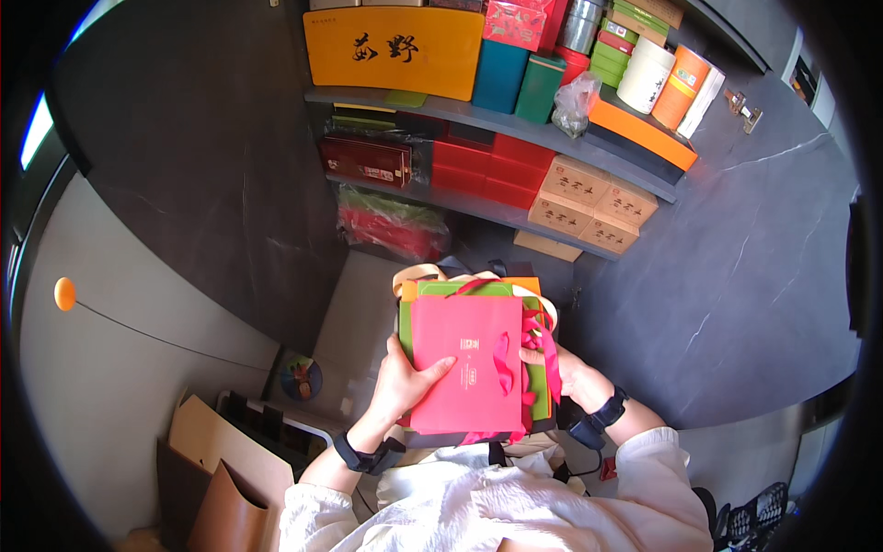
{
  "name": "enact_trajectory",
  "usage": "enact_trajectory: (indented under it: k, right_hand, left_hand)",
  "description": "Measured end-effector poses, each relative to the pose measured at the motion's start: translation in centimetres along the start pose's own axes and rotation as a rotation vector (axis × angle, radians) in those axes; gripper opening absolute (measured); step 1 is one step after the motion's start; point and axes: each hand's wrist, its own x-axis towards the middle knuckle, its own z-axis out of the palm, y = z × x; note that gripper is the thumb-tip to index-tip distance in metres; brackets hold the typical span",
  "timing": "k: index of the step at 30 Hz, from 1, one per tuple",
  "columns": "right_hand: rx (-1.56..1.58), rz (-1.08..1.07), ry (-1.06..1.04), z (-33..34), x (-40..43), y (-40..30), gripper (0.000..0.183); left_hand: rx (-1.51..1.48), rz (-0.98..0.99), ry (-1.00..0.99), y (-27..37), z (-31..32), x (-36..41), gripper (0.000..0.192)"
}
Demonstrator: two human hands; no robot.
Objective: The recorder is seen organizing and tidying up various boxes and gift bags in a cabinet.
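Between my two hands is a stack of flat paper gift bags, held at my lap. The top one is a pinkish-red bag [466, 403] with small printed writing and red ribbon handles [550, 355]. Green bags [405, 324] and orange edges [528, 283] show beneath it, and a cream ribbon [405, 277] loops out at the far side. My left hand [405, 376] grips the left edge, its thumb lying on the red bag. Over at the right edge, my right hand [569, 369] holds the stack among the ribbons. The lower bags are mostly hidden.
Ahead, cabinet shelves [441, 107] hold red boxes [483, 165], tan cartons [583, 200], canisters [645, 74] and a yellow box [393, 52]. Grey cabinet doors [731, 290] flank both sides. At lower left stand a brown container [227, 507] and an orange ball on a thin rod [65, 294].
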Motion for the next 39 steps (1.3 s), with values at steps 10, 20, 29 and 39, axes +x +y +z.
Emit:
enact_trajectory:
  k: [10,20,29,39]
  right_hand:
    - [-0.056,-0.132,0.046,0.6,1.8,-0.2,0.052]
    - [0.073,-0.049,0.008,0.2,2.8,-0.3,0.056]
    - [-0.145,0.141,-0.26,5.0,15.3,-7.0,0.047]
    - [-0.134,0.206,-0.24,3.1,33.1,-2.0,0.042]
  left_hand:
    - [0.284,0.015,0.138,2.1,1.0,1.3,0.107]
    - [0.074,0.206,-0.057,-2.1,-0.9,0.4,0.103]
    - [-0.334,0.168,0.142,-5.8,-7.1,6.4,0.095]
    - [-0.215,-0.041,0.238,-15.6,-9.5,16.1,0.094]
